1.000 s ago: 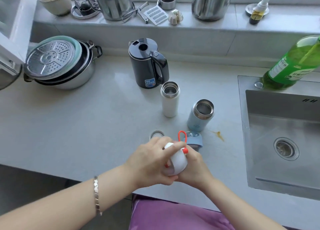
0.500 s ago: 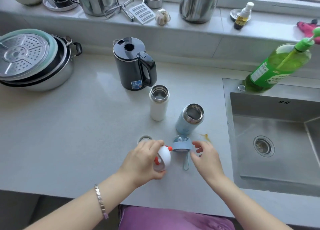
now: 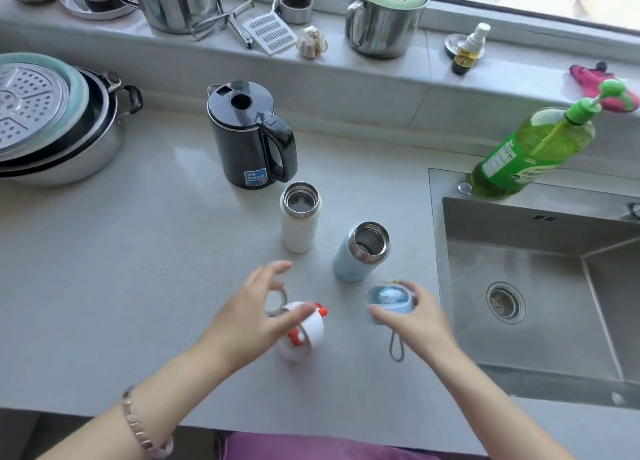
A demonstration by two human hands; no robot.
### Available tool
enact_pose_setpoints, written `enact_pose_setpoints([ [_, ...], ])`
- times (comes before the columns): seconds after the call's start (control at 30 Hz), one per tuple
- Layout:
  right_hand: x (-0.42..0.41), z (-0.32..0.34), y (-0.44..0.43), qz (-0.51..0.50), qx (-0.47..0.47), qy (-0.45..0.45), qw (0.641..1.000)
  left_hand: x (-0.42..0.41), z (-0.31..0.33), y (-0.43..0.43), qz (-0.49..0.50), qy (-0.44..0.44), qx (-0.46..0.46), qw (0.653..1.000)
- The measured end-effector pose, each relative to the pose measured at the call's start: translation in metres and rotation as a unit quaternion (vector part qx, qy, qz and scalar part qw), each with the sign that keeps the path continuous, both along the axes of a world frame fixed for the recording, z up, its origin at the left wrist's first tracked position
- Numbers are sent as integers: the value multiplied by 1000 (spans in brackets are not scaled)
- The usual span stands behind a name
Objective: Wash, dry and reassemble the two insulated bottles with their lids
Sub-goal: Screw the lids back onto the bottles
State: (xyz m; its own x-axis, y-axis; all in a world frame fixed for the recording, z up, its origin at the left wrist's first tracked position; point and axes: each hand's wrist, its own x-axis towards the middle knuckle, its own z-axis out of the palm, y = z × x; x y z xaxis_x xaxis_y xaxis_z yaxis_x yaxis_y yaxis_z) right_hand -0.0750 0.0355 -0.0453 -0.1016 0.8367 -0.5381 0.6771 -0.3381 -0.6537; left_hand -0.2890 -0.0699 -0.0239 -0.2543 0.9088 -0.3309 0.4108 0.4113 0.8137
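Both bottles stand open-mouthed on the table [image 3: 138, 269], the white bottle [image 3: 299, 231] just behind the blue bottle [image 3: 353, 262], with the sink [image 3: 519, 245] off to the right. The left hand [image 3: 252, 316] hovers with fingers spread loose over the white lid [image 3: 310, 335], which lies tipped on its side; contact is too blurred to call. The right hand [image 3: 420, 321] curls thumb and fingers round the blue lid [image 3: 388, 297], its grey loop [image 3: 396, 348] trailing on the table.

These lids look light, hard plastic, smooth and likely slippery when wet, so grip across the rim rather than the dome. The red strap [image 3: 294, 338] is soft and offers a hook. The steel bottles seem stiff and heavier, so wrap the body mid-height.
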Motion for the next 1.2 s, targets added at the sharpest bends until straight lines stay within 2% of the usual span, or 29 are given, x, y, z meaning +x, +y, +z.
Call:
enact_pose_setpoints([
  [0.07, 15, 30, 12, -16, 82, 63, 995, 3, -1, 24, 57, -55, 29, 996],
  [0.1, 18, 43, 20, -16, 131, 82, 988, 7, -3, 38, 49, -57, 28, 997],
  [0.17, 18, 59, 36, -10, 215, 107, 971, 19, -9, 64, -7, -44, 6, 999],
  [0.23, 10, 63, 51, -5, 255, 136, 957, 28, -19, 85, -65, -22, -24, 997],
  [0.37, -16, 39, 67, 74, 226, 200, 951, 33, -34, 108, -87, -12, -20, 996],
  [0.63, -18, 22, 77, 240, 217, 148, 934, 28, -55, 121, -54, -42, 17, 998],
  [0.93, -17, 19, 89, 316, 220, 155, 910, 25, -54, 121, -59, -68, 26, 996],
  [1.03, -23, 19, 83, 289, 221, 104, 925, 25, -55, 120, -57, -76, 26, 995],
  [1.1, -34, 24, 72, 225, 234, -9, 946, 26, -56, 119, -52, -85, 29, 995],
  [1.17, -44, 27, 65, 192, 242, -131, 942, 28, -57, 118, -40, -99, 34, 994],
  [1.2, -46, 27, 64, 207, 244, -153, 935, 28, -57, 118, -39, -101, 35, 993],
])
